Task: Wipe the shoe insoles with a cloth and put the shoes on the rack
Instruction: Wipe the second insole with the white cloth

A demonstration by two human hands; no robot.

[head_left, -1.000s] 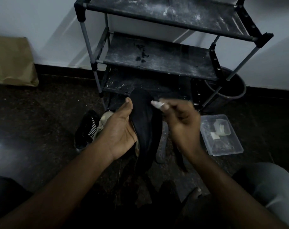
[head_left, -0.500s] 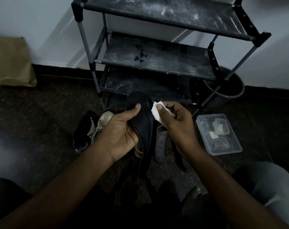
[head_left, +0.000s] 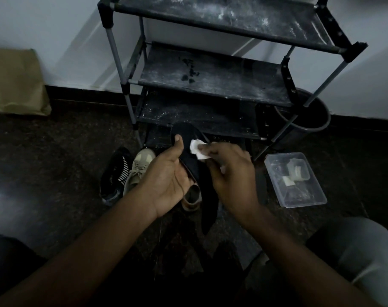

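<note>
Insole [head_left: 186,135]: black, plain.
Cloth [head_left: 198,149]: white.
Rack [head_left: 222,85]: black shelves streaked with whitish dust; grey poles.
Striped shoe [head_left: 116,173]: black with white stripes.
Laced shoe [head_left: 140,169]: beige, laces to match.
Paper bag [head_left: 15,83]: brown.
Box [head_left: 299,201]: clear plastic.
Bucket [head_left: 326,122]: dark grey.
Trouser knee [head_left: 366,258]: grey.
Floor [head_left: 55,162]: dark, speckled.
Wall [head_left: 55,29]: pale bluish white.

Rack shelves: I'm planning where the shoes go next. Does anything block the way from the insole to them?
Nothing visible does. The rack shelves carry only white dust and dark spots, and the insole is held just in front of the lowest ones.
</note>
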